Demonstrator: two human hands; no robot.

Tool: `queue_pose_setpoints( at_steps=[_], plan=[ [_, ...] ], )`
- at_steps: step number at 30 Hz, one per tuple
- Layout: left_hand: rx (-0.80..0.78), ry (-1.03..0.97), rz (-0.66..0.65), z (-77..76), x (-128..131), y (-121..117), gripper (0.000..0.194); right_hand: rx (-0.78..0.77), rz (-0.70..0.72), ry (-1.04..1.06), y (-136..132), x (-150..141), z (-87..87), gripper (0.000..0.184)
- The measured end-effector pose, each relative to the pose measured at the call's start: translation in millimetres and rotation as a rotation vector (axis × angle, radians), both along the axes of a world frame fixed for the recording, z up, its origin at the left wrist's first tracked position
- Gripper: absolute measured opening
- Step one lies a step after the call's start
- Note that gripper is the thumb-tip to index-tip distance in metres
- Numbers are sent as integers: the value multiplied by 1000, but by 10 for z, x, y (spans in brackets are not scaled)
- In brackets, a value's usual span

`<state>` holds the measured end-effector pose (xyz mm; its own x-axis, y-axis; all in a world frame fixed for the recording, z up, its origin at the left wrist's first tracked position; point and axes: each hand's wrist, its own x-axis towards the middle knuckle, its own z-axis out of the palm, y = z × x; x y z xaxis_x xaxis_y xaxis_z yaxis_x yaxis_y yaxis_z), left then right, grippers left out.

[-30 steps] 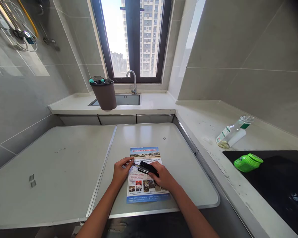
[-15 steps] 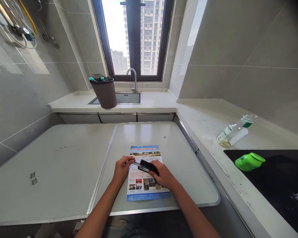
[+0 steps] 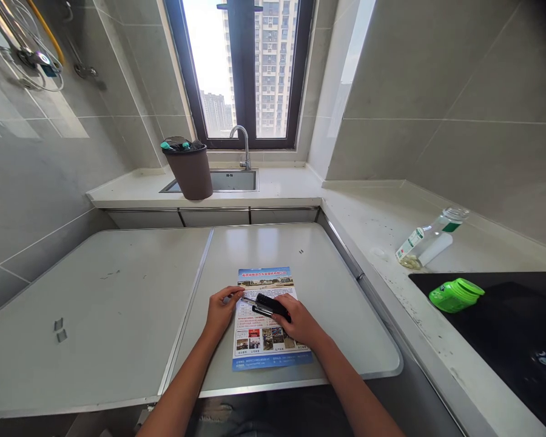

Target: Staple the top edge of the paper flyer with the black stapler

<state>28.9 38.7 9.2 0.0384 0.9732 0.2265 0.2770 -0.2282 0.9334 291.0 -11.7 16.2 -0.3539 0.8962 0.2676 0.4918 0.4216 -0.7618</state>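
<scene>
A printed flyer (image 3: 255, 362) with blue borders lies on the folding table. Over its middle, my right hand (image 3: 299, 320) is closed around a black stapler (image 3: 269, 303), whose black top and silver metal channel are spread apart toward the left. My left hand (image 3: 221, 311) is at the flyer's left edge, thumb and forefinger pinched together at the tip of the thin metal part. Whatever sits between those fingertips is too small to make out.
Small grey strips (image 3: 61, 335) lie on the table's left half, tiny bits (image 3: 301, 251) toward its back right. A brown bucket (image 3: 190, 176) stands by the sink (image 3: 234, 181). On the right counter are a tilted-looking clear bottle (image 3: 430, 240) and a green container (image 3: 455, 295) on a black cooktop (image 3: 505, 340).
My left hand has shifted slightly left, and more of the thin metal part shows beside its fingertips. My right hand keeps its hold on the stapler. The view has moved a little.
</scene>
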Motion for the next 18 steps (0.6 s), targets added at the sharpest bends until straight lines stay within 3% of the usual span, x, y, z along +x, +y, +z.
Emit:
queue_pose_setpoints(
  at_steps=[6, 11, 18],
  plan=[
    [-51, -87, -20, -16, -12, -2, 24, -8, 2, -15, 1, 3, 3, 32],
    [-2, -6, -53, -1, -10, -10, 28, -10, 0, -16, -4, 2, 14, 29],
    [125, 168, -137, 4, 8, 22, 14, -8, 4, -16, 0, 2, 16, 30]
  ],
)
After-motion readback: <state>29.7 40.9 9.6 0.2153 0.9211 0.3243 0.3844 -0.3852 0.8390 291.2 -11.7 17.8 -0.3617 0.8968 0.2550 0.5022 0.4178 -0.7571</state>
